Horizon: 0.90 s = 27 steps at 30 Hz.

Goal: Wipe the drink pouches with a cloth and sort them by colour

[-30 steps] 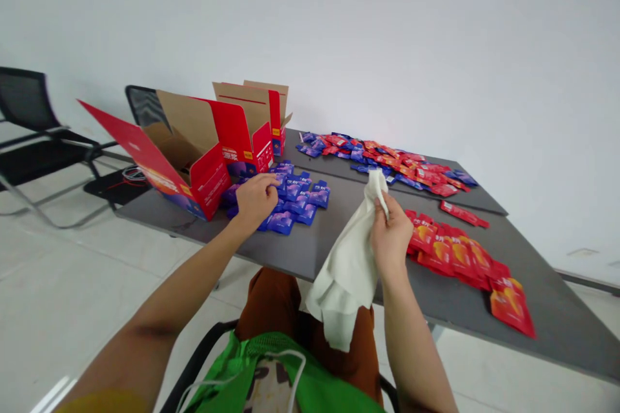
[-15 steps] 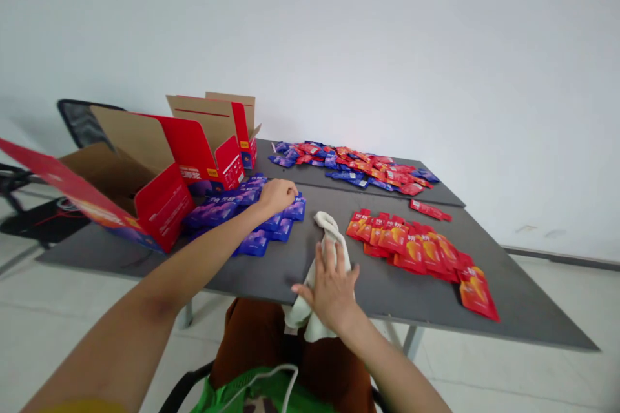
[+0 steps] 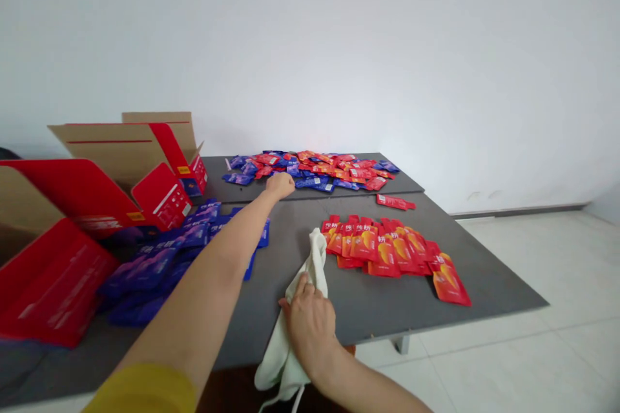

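Crumpled white cloth lies across the near edge of the dark grey tabletop, its lower end hanging past the edge toward the person. The right hand closes on the fabric, its fingers curled over the folds in a narrow grip. The left hand reaches far out, balled into a fist just in front of a mixed heap of red and blue foil sachets; whether that grip holds anything is hidden. Right of the cloth lies an overlapping spread of red-and-orange foil sachets, with a lone red sachet beyond it. Blue-purple foil sachets crowd the tabletop's left side, beside open red cardboard boxes with tan inner flaps.
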Motion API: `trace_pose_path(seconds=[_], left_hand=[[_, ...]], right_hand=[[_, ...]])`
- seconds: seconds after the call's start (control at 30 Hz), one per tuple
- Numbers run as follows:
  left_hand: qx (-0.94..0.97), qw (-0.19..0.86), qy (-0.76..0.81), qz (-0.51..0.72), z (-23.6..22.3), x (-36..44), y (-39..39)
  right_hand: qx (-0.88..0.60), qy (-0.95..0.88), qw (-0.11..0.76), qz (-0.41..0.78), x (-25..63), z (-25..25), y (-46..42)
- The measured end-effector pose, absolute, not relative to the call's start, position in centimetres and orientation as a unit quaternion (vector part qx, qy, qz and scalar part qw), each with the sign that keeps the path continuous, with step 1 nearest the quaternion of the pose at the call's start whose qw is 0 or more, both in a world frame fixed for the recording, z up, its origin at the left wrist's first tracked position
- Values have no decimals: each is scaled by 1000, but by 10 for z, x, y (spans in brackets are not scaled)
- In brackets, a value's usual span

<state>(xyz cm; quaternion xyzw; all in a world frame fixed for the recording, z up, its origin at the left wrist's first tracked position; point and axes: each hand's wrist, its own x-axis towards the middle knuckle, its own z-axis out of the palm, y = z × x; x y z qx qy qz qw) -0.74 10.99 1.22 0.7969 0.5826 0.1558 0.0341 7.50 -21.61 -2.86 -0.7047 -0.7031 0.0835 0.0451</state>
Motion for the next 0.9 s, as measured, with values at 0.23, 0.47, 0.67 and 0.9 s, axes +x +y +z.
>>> trace_pose_path(seconds=[0.23,0.47,0.67,0.9], left_hand=[[836,6,546,45,-11,32,166],[851,-74,518,49,-27,40,163],[851,-114,505,86,-9,22,133],[869,-85,473,112,64,-39,89]], right_hand=[[-682,-724,32,100,85,-42,-211],[-662,-741,73,88,93,-59,-211],[-657,-745,90,67,95,-55,-216],[-670,-730,113,71,94,-42,-220]])
